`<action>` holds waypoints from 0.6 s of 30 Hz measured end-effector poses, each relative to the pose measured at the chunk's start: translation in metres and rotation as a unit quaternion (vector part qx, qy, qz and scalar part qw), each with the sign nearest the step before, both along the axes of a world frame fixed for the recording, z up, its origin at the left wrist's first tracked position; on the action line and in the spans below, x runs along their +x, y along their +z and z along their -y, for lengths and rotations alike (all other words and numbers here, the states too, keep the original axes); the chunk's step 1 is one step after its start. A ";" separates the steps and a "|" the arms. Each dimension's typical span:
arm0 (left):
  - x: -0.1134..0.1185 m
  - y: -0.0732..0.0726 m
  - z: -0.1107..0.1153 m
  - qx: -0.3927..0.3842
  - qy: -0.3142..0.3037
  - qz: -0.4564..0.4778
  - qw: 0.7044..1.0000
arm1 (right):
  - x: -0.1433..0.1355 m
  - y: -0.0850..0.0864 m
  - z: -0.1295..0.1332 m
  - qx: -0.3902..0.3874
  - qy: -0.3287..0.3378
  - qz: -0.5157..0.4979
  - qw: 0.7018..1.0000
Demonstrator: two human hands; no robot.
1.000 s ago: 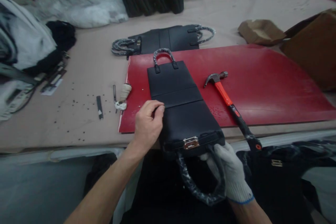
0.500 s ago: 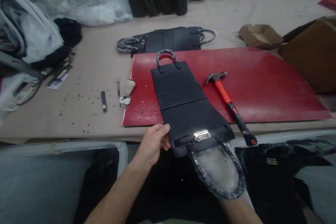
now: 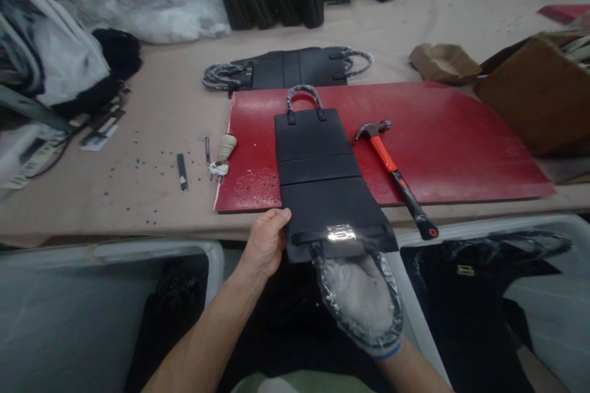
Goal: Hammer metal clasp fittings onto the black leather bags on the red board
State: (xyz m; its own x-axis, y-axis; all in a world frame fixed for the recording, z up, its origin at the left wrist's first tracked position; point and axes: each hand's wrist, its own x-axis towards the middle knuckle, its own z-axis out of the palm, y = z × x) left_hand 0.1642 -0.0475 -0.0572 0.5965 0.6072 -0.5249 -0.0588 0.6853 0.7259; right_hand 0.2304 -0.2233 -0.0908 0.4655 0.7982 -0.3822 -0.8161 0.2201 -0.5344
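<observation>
A flat black bag piece (image 3: 320,166) with wrapped handles and a shiny metal clasp (image 3: 342,233) lies over the front part of a red mat (image 3: 442,141), its near end past the table edge. My left hand (image 3: 267,241) pinches its left edge, thumb on top. My right hand (image 3: 359,295), in a pale glove with a blue cuff, is framed by the near handle loop; its fingers are hidden under the bag piece. To the right of the bag lies a claw hammer (image 3: 391,172) with an orange and black handle.
Another black bag piece (image 3: 286,69) lies behind the mat. Left are a thread-wrapped tool (image 3: 225,150), a metal strip (image 3: 182,172) and a grey-white bag (image 3: 69,49). Cardboard boxes (image 3: 530,95) stand right. White bins (image 3: 212,258) flank my lap; the right one holds black pieces (image 3: 465,307).
The bag piece has turned to lie straighter, its near end shifting left and slightly up with both hands. The whole view has also shifted a little.
</observation>
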 end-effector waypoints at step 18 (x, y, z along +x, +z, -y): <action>0.000 0.005 0.012 -0.041 -0.175 -0.057 0.982 | -0.002 0.018 -0.010 -0.077 0.099 0.269 0.955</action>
State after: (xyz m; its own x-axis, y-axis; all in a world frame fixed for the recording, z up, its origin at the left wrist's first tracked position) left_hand 0.1641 -0.0590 -0.0524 0.6959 0.3287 -0.6385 0.2679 0.7061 0.6554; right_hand 0.2286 -0.2135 -0.0732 0.4730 0.8446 -0.2507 -0.4309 -0.0264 -0.9020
